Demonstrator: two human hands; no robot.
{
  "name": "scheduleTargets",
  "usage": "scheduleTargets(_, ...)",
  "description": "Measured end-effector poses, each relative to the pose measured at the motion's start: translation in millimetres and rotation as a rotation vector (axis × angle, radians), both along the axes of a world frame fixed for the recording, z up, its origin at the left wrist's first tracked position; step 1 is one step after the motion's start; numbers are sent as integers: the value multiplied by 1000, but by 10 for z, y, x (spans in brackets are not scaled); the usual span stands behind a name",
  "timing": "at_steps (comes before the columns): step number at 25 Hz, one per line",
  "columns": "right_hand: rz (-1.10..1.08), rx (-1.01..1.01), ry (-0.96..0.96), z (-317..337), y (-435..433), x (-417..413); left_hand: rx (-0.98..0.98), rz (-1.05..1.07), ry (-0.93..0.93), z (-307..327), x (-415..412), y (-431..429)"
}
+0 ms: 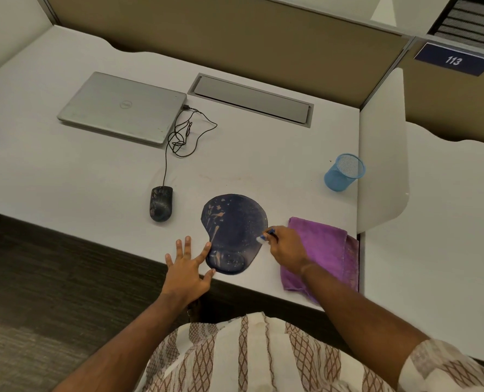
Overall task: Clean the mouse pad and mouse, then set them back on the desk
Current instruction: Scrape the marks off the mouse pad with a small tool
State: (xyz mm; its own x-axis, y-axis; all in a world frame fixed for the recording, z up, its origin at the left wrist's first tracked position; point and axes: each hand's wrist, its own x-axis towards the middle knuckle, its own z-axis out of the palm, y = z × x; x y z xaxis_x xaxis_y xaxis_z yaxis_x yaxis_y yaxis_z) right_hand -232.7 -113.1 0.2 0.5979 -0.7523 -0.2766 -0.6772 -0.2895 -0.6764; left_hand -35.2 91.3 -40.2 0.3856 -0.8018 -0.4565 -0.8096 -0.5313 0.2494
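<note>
Your left hand (188, 274) is spread wide and holds nothing, its index finger and thumb touching the near-left edge of the mouse pad (233, 232). The pad is dark blue, smeared with pale marks, and lies flat near the front edge of the desk (65, 171). Your right hand (287, 247) is curled around a small blue-and-white object (265, 236) (too small to identify) at the pad's right edge, and rests over a purple cloth (327, 256). The black mouse (161, 203), also streaked, sits left of the pad, its cable (178, 137) running to a closed silver laptop (123, 107) marked Dell. A blue mesh cup (344, 172) stands at the right. A sign (454, 60) on the partition reads 113.
</note>
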Motion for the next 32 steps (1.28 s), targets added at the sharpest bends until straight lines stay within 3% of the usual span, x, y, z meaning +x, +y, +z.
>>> scheduleTargets(4,-18,-13,-45,71,-84,4,-13,2,-1,-18,-3,8)
scheduleTargets(10,253,76,-12,144,568,-78,-12,9,-2,-33,-6,-1)
scheduleTargets(19,-76,20,-41,101,-277,125,-17,17,4,-46,-5,-5)
scheduleTargets(27,246,160,-2,136,332,127,-18,24,3,-39,-8,0)
scheduleTargets(32,31,60,-1,102,-382,286,-8,26,5,-26,-10,-11)
